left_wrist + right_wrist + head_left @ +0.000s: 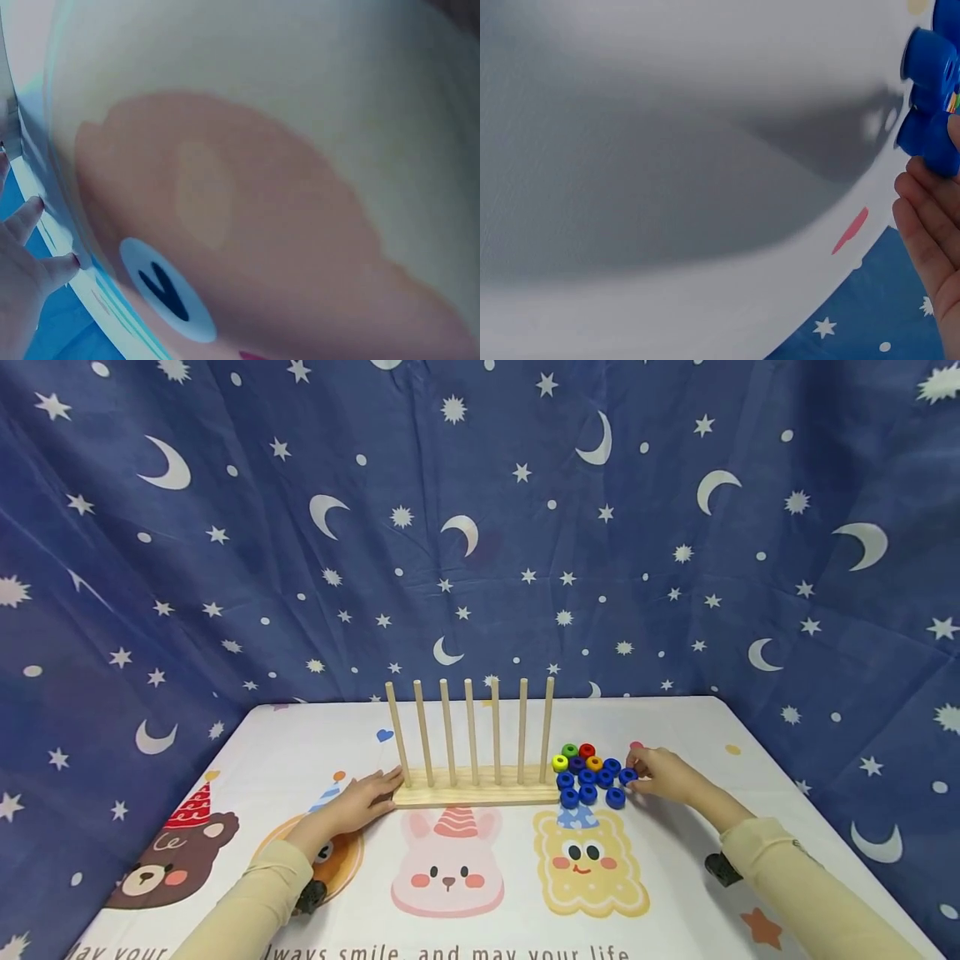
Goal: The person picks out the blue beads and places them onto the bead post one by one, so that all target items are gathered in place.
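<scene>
A wooden stand (480, 796) with several upright pegs (472, 735) sits on the table, its pegs bare. The left hand (360, 802) rests at the stand's left end, fingers spread and touching the base; in the left wrist view, fingers (24, 217) look fairly straight. To the right of the stand lies a cluster of small rings, mostly blue (587, 775), with yellow (560, 763), green (570, 750), red (587, 750) and orange (594, 763) ones. At the cluster's right edge the right hand (663, 774) pinches a blue ring (628, 776) between thumb and fingers.
A white tablecloth (450, 935) printed with cartoon animals covers the table. Behind and at both sides hangs a dark blue curtain (480, 577) with moons and stars. Dark wrist devices (722, 868) sit by both sleeves.
</scene>
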Demonstrator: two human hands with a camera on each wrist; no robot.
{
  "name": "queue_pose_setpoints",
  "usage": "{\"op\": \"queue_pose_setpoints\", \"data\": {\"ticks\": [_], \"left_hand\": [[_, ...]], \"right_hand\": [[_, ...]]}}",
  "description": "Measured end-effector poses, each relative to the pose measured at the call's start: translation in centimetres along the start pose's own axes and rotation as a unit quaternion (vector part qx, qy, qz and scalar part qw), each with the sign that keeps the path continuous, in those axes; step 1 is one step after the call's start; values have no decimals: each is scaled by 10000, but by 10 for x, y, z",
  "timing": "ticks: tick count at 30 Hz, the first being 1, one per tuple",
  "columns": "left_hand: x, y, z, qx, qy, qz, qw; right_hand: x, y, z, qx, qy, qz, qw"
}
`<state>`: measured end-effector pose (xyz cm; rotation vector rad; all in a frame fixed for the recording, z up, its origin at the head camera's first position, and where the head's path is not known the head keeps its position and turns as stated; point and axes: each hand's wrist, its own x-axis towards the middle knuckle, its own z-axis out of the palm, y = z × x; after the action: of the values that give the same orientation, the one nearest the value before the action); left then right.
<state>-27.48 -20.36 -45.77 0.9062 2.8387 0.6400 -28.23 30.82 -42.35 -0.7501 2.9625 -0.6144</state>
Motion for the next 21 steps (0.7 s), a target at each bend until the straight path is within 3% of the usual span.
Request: {"op": "queue_pose_setpoints", "data": {"ticks": [9,16,21], "left_hand": [[3,-1,-4,-174,-101,-174,9996],[4,0,-2,-182,2,-179,9997],[4,3,-2,-148,151,-131,9997]], "right_hand": [[2,-9,2,141,167,-168,9996],[10,-18,1,407,4,-404,9984],[15,-28,1,586,97,-652,9961]]}}
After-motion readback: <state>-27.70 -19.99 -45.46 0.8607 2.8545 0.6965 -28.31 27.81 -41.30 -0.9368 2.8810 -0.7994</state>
